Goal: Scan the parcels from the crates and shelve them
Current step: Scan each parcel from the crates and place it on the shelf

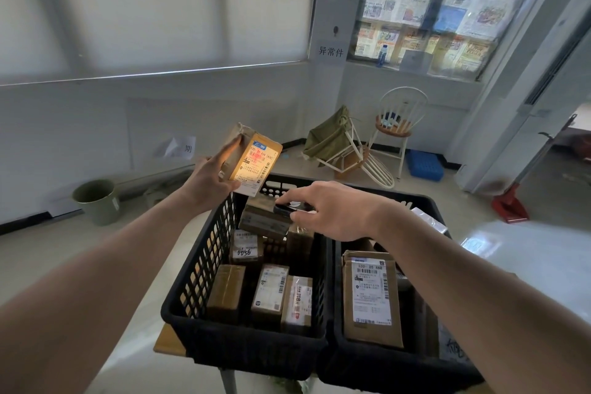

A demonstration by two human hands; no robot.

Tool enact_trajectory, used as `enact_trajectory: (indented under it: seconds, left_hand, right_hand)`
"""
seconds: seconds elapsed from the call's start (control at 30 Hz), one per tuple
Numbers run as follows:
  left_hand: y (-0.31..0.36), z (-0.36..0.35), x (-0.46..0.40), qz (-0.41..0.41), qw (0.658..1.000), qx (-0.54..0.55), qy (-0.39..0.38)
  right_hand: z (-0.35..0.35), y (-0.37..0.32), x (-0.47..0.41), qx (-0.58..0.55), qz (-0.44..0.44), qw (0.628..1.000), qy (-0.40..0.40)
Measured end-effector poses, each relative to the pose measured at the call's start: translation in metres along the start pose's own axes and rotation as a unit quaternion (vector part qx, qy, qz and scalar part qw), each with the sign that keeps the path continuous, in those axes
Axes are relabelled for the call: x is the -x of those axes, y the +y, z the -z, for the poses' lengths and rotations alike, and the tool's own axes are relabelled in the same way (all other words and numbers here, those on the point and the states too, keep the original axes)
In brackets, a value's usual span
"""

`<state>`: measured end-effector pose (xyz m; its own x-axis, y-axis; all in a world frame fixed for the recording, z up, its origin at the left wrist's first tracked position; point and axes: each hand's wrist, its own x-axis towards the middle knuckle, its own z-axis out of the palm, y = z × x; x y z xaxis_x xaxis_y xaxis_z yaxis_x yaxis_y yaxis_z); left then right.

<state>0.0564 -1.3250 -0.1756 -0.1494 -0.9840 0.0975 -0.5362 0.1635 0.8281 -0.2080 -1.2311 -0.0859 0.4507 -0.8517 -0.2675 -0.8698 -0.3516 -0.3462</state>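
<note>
Left crate (204, 269): I see a big black slotted crate sitting on a wooden table top (166, 341), hard against its twin on the right.
Right crate (332, 291): I see the same black plastic, touching the left one along the middle wall.
Flat parcel (371, 294): I make out a wide brown carton standing tilted in the right crate, white label facing me, barcode near its top.
Loose parcels (270, 293): I count three small brown boxes side by side at the near end of the left crate, more stacked behind them, one marked in black pen.
Held parcel (254, 161): here it is, a small brown box up in the air above the far left corner of the left crate, label towards me, washed in warm light with a red glow on the barcode.
Left hand (212, 177): I see it clamped on the held parcel, fingers along the left edge, thumb under the bottom.
Right hand (332, 211): I see it over the left crate, fingers wrapped round the scanner, just below the held parcel.
Scanner (287, 209): a small dark unit, its front end pointing up at the label.
Background: a green bucket (97, 200) on the floor at left, a tipped white chair (361, 157) by the far wall.
</note>
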Motion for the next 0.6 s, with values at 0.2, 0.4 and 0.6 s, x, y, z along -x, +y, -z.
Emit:
enact_trajectory:
  seconds: [0.2,0.4,0.6]
  left_hand:
    - [0.001,-0.001,0.001,0.007,1.000,-0.002,-0.001]
    - [0.009,-0.001,0.006,0.000,1.000,-0.020,-0.011]
    - [0.010,0.002,0.007,0.008,1.000,0.010,0.003]
  right_hand:
    - [0.003,-0.004,0.005,0.084,-0.023,0.996,0.002]
    - [0.005,-0.007,0.005,0.149,-0.036,0.988,0.009]
    - [0.006,-0.010,0.005,0.178,-0.029,0.984,0.003]
